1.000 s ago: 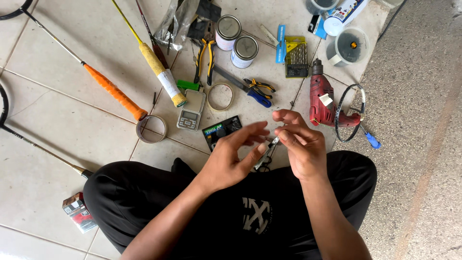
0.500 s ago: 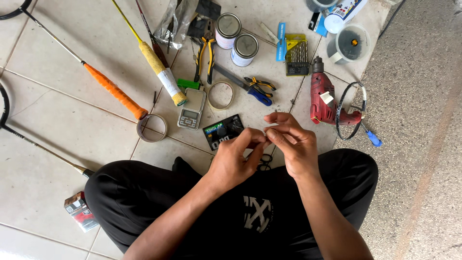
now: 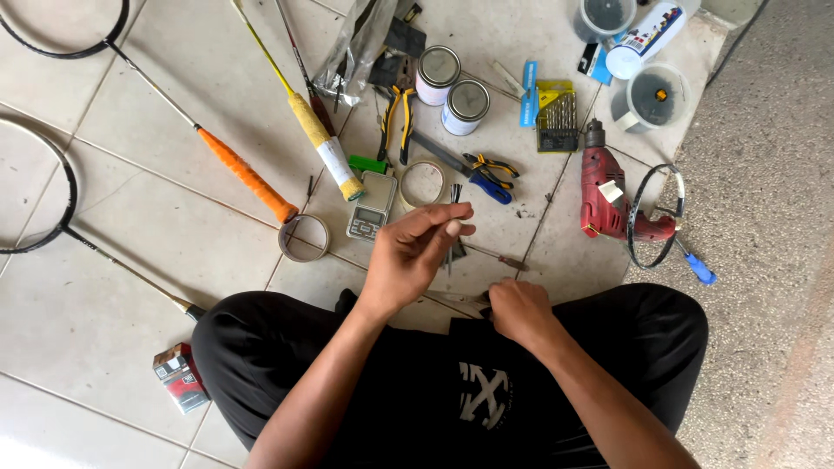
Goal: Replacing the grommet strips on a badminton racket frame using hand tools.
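Observation:
My left hand (image 3: 415, 254) is raised over the tiles, thumb and fingers pinched on a small bundle of thin dark pins (image 3: 453, 227) that hangs down from the fingertips. My right hand (image 3: 519, 311) rests low by my crossed legs, fingers curled around the end of a thin metal tool (image 3: 460, 299) lying on the floor at my knee. Just beyond the left hand lie a small digital scale (image 3: 372, 207) and a ring of tape (image 3: 423, 183).
Spread on the tiles are a red drill (image 3: 608, 195), a drill-bit set (image 3: 556, 117), two tins (image 3: 452, 89), yellow pliers (image 3: 395, 122), blue-handled cutters (image 3: 486, 175), a tape roll (image 3: 304, 238), racket handles in orange (image 3: 248, 178) and yellow (image 3: 326, 143), and a red pack (image 3: 181, 388).
The hands were together in front of me working one small item. They have parted: the left lifted with the pins, the right dropped to my lap.

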